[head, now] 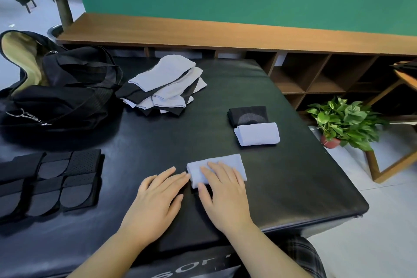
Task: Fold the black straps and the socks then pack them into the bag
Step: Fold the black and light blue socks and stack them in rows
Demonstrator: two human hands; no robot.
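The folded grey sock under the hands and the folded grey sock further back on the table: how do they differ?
The near grey sock lies under the right hand, whose straight fingers press it flat, with the left hand touching its edge; the far grey sock lies free, untouched. The near one looks flatter; the far one looks thicker and rounder, a finished bundle beside a folded black sock. Both are light grey and folded.

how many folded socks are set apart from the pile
3: a light sock under the right hand, a light one further back, a dark one behind it. The pile may hide more.
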